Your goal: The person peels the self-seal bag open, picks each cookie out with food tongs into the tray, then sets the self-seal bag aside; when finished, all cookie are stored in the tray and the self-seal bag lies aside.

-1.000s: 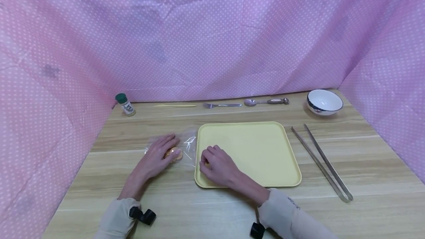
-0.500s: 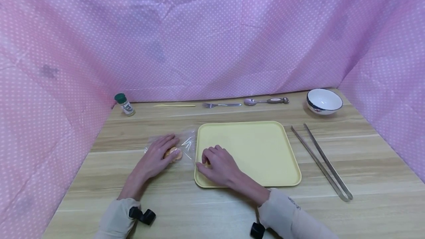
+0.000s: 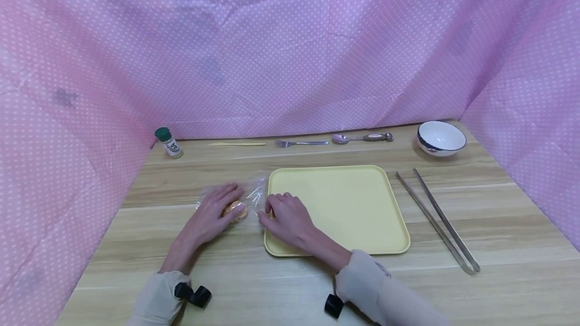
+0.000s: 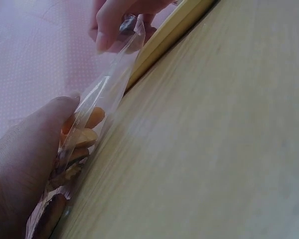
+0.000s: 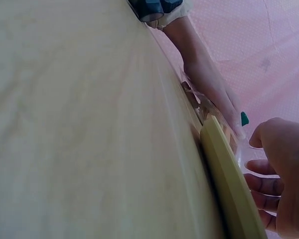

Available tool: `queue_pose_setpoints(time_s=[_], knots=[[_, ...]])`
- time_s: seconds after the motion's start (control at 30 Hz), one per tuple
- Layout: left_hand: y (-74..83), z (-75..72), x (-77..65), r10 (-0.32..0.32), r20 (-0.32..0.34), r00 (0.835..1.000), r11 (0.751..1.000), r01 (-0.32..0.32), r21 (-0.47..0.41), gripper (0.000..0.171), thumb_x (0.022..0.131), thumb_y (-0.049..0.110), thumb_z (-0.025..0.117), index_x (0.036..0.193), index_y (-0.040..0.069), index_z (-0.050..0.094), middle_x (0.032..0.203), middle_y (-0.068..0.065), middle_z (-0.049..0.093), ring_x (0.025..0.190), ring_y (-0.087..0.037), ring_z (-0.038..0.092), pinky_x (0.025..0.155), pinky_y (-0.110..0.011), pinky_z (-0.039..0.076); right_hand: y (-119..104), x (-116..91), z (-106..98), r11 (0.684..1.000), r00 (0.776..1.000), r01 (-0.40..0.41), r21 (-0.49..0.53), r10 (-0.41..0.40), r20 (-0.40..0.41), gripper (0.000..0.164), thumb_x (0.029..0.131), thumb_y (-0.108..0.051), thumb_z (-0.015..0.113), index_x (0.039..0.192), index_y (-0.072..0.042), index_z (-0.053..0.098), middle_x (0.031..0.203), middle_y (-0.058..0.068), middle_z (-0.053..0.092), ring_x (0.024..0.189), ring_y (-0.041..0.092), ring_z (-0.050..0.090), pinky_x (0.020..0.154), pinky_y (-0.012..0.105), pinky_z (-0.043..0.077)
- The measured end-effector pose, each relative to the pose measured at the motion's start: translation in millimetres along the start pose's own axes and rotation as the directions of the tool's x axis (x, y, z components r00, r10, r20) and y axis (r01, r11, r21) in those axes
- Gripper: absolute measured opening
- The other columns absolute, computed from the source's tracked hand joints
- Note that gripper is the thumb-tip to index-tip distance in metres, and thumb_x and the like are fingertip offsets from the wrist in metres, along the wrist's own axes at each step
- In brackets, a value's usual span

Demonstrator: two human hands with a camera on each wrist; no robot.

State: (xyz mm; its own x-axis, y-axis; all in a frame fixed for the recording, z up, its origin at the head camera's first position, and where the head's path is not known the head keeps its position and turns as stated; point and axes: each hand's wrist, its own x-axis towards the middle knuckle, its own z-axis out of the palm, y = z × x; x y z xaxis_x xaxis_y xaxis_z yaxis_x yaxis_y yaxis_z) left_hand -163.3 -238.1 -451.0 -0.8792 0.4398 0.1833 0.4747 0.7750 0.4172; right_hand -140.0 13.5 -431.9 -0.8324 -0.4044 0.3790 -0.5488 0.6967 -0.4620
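Note:
My left hand (image 3: pixel 215 213) rests on a clear plastic bag (image 3: pixel 257 192) lying on the table left of the tray, its fingers extended and thumb apart. Several orange and brown food pieces (image 4: pixel 84 137) show inside the bag, partly covered by that hand. My right hand (image 3: pixel 287 218) is over the left edge of the pale yellow tray (image 3: pixel 344 205), its fingers loosely bent. Thumb and fingers stand apart right at the bag's near-tray end, and in the right wrist view nothing shows between them.
At the back stand a green-capped shaker bottle (image 3: pixel 169 143), then a yellow knife (image 3: pixel 237 144), fork (image 3: pixel 301 143), spoon (image 3: pixel 362 138) and white bowl (image 3: pixel 441 139). Metal tongs (image 3: pixel 439 223) lie right of the tray. A pink dotted cloth (image 3: pixel 290 49) hangs behind.
My right hand has moved left from over the tray to the bag's end, and its thumb has spread away from the fingers. The left hand has stayed on the bag.

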Motion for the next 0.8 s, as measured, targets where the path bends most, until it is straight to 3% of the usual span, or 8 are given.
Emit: queue_pose_setpoints(time_s=[0.17,0.4,0.53,0.8], knots=[[0.4,-0.8,-0.5,-0.001,0.002,1.000,1.000,0.001,0.000,0.055,0.106,0.042,0.057,0.149,0.008,0.056,0.159,-0.019,0.043,0.148,-0.041,0.035,0.121,-0.060,0.022,-2.8,4.3,2.6,1.000,1.000,-0.026,0.003,0.026,0.004,0.016,0.093,-0.025,0.074,0.083,-0.016,0.065,0.071,-0.005,0.061,0.068,0.015,0.052,0.062,0.029,0.044],[-0.2,-0.6,-0.7,0.003,-0.003,1.000,1.000,-0.003,0.003,0.055,0.106,0.041,0.058,0.149,0.008,0.056,0.158,-0.019,0.044,0.147,-0.041,0.036,0.120,-0.060,0.023,-1.1,6.2,6.2,1.000,0.999,0.029,0.001,-0.029,-0.035,0.013,0.091,-0.014,0.072,0.080,-0.015,0.065,0.067,-0.007,0.057,0.064,0.015,0.053,0.059,0.028,0.044],[0.5,-0.5,-0.5,0.006,-0.007,1.000,1.000,-0.006,-0.004,0.054,0.105,0.041,0.058,0.149,0.008,0.056,0.158,-0.019,0.044,0.147,-0.041,0.036,0.120,-0.061,0.024,-0.2,5.0,5.7,1.000,0.999,0.020,0.018,-0.020,-0.028,0.013,0.091,-0.013,0.071,0.080,-0.015,0.064,0.066,-0.008,0.054,0.065,0.013,0.051,0.060,0.027,0.043],[0.5,-0.9,-0.4,0.046,-0.029,0.999,0.999,-0.046,0.003,0.053,0.104,0.037,0.061,0.146,0.005,0.058,0.156,-0.021,0.046,0.146,-0.041,0.038,0.120,-0.058,0.025,2.1,1.3,2.5,0.999,0.998,0.020,0.026,-0.018,-0.060,0.010,0.090,-0.011,0.070,0.080,-0.013,0.066,0.066,-0.008,0.055,0.064,0.013,0.051,0.060,0.029,0.045]])
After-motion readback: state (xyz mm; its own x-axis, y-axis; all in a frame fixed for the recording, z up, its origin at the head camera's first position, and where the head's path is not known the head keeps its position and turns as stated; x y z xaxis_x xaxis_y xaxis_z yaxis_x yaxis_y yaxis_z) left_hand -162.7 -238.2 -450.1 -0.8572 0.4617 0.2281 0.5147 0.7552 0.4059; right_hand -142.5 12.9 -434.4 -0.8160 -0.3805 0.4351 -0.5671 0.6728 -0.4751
